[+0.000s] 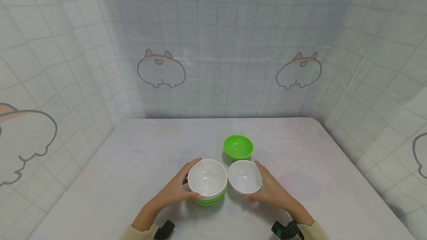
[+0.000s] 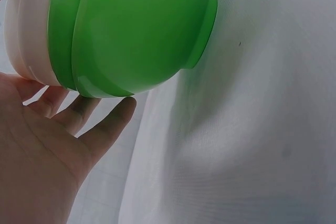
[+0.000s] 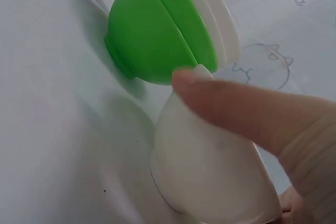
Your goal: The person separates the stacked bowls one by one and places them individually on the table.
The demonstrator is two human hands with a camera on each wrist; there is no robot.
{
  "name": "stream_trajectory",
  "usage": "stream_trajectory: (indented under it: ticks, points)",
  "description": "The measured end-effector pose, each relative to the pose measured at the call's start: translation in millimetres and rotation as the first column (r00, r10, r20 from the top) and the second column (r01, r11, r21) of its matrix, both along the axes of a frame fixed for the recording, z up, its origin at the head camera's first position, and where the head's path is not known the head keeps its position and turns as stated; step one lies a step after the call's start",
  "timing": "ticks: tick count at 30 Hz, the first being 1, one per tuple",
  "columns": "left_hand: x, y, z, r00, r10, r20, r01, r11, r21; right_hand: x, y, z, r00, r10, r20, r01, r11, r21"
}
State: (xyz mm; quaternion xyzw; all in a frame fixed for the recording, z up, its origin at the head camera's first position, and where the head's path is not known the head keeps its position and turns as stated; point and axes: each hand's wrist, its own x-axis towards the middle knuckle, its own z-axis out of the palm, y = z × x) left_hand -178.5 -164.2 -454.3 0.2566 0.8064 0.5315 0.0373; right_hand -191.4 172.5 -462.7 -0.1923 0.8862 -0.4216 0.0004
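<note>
A stack of nested bowls, white ones above green ones, stands on the table near the front middle. My left hand holds the stack from its left side, thumb at the near side and fingers at the far side. The stack's green lower part is seen from the side in the left wrist view. Just right of the stack is a single white bowl, which my right hand grips by its right side. In the right wrist view the thumb lies across this white bowl; whether its base touches the table I cannot tell.
Behind the white bowl a single green bowl sits upright on the pale table. A grid-patterned curtain with cartoon animals surrounds the table at the back and both sides.
</note>
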Motion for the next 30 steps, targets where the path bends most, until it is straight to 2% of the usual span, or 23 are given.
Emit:
stream_trajectory:
  ticks: [5, 8, 11, 15, 19, 24, 30]
  points:
    - [0.9, 1.5, -1.3, 1.0, 0.01, 0.005, -0.01, 1.0, -0.004, 2.7, 2.3, 5.7, 0.999, -0.004, -0.041, 0.005, 1.0, 0.026]
    - [1.3, 3.2, -1.1, 1.0, 0.018, 0.012, -0.018, 1.0, -0.002, 3.5, 2.6, 14.8, 0.998, -0.028, -0.059, 0.03, 0.999, 0.031]
    - [2.2, 4.1, -0.9, 1.0, 0.025, 0.014, -0.024, 1.0, -0.007, 4.1, -0.8, 23.8, 0.997, -0.02, -0.075, 0.021, 1.0, 0.004]
    - [2.2, 3.7, -2.0, 1.0, 0.02, 0.007, -0.02, 1.0, -0.018, 6.5, -11.3, 33.9, 0.995, 0.036, -0.098, -0.04, 0.998, -0.04]
    - [1.7, 1.8, -3.0, 1.0, 0.0, -0.024, 0.0, 1.0, -0.021, 7.1, -28.4, 41.3, 0.989, 0.107, -0.099, -0.111, 0.993, -0.037]
    - [3.1, -0.5, -3.2, 0.998, -0.016, -0.062, 0.015, 0.999, -0.029, 7.6, -49.8, 42.3, 0.973, 0.195, -0.124, -0.197, 0.98, -0.002]
    - [6.5, -2.7, -4.0, 0.998, -0.019, -0.063, 0.017, 0.999, -0.028, 12.6, -68.3, 42.6, 0.951, 0.28, -0.13, -0.282, 0.959, 0.007]
